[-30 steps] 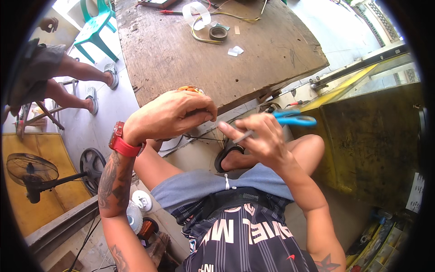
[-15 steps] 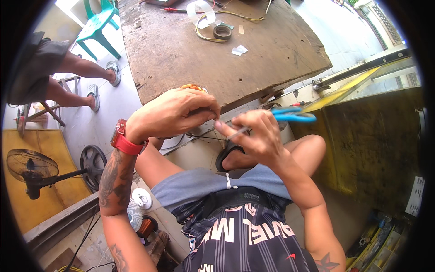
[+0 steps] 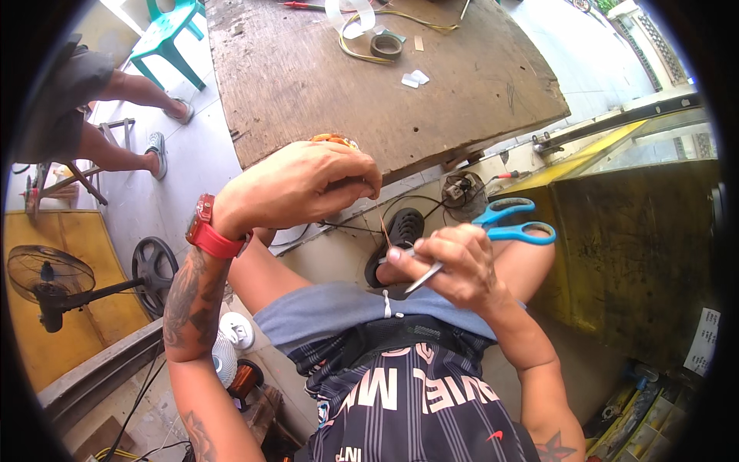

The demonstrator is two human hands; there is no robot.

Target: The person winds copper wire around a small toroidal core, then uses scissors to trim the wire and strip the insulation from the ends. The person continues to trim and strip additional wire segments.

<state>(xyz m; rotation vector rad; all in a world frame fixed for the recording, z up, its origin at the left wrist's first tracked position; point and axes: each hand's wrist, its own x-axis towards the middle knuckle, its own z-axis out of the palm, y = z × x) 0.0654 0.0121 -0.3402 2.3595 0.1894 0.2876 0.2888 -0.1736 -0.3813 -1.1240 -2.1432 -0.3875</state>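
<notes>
My left hand (image 3: 308, 185), with a red watch at its wrist, is closed around a part with orange windings (image 3: 332, 140), mostly hidden behind the hand at the table's near edge. From its fingertips a thin copper-coloured wire (image 3: 382, 219) stretches down to my right hand (image 3: 458, 262). The right thumb and fingers pinch the wire's lower end. That same hand also holds blue-handled scissors (image 3: 517, 223), the handles sticking out beyond the knuckles and the blades showing under the fingers.
On the wooden table (image 3: 308, 92) lie a dark tape roll (image 3: 386, 48), yellowish wires (image 3: 350, 54) and small white pieces (image 3: 414, 78). A fan (image 3: 50, 281) stands at left, near another person's legs (image 3: 115, 154) and a green chair (image 3: 165, 46). A yellow panel (image 3: 616, 246) is at right.
My right hand has moved down and to the right, away from the left, and the wire now shows stretched between them. The scissors have turned with it. My left hand stays nearly still.
</notes>
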